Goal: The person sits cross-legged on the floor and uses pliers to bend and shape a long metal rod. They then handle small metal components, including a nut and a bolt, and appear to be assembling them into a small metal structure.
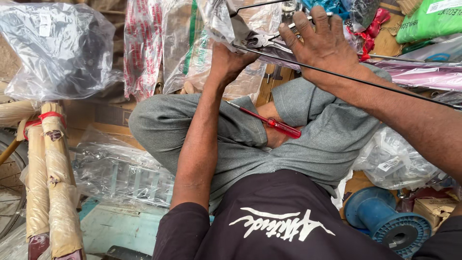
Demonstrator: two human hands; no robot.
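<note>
Head view: near the top centre, the left hand [231, 58] grips a plastic-wrapped metal part [226, 24] from below, seemingly to steady it, while the right hand [322, 43] closes its fingers around pliers [262, 41] biting at a thin black rod [385, 86]. A red screwdriver [269, 123] rests in the lap, handy between the knees

Floor [103, 228]: pale teal patch bare at lower left, rest mostly buried. On it: clear plastic bag of metal parts [122, 171] left of the knees, blue spool [387, 221] lower right, small cardboard box [433, 209] just beside the spool, another clear plastic bag [399, 163] above the spool. Paper-wrapped bicycle frame [50, 183] stands at far left.
</note>
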